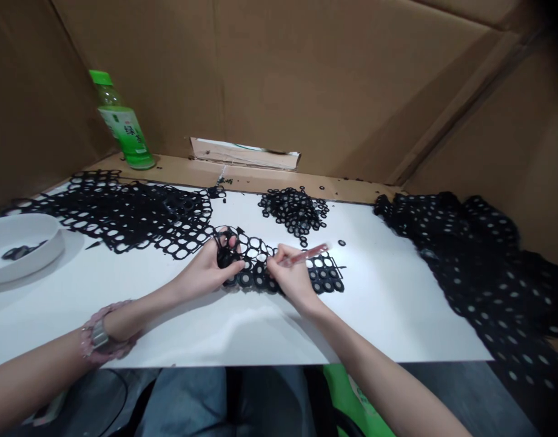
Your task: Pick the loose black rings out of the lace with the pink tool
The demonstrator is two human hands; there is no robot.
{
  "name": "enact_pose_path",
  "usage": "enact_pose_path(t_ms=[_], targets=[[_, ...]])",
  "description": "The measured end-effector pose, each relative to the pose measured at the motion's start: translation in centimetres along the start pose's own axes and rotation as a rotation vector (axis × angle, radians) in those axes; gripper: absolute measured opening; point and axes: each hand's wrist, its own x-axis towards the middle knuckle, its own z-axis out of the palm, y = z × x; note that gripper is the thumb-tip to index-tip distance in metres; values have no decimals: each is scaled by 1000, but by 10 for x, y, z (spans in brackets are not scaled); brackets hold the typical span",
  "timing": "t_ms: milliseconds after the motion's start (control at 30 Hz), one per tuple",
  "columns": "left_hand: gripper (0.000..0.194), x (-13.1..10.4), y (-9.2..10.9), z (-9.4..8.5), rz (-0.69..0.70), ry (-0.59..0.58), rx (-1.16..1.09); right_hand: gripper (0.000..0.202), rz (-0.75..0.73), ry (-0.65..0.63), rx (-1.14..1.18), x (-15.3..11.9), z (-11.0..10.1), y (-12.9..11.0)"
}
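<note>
A black perforated rubber sheet [324,279] of joined rings lies on the white table in front of me; its far part is open web, its near rows hold ring shapes. My left hand [218,261] is closed on the left part of this sheet, thumb and fingers pinching it. My right hand [290,270] grips a slim, clear reddish pen-like tool [309,254] like a pen. The tool's tip is hidden under the fingers, over the sheet's middle.
Black web scraps [137,212] spread at the left, near a white bowl [51,246] with dark pieces. Small black rings [292,209] are heaped behind. Perforated black sheets [479,267] hang over the right edge. A green bottle [127,133] stands by the cardboard wall [279,73].
</note>
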Motion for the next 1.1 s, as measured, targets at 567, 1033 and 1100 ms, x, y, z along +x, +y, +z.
enact_pose_path(t_ms=[567,1033,1100], targets=[[28,-1,-10,-5,-109,8,-63,22,69,138,11,0,-12,8],[30,2,-8,-6,-77,22,-71,23,54,167,-27,0,-12,6],[29,3,-7,-6,-71,21,-78,23,54,160,-25,0,-13,6]])
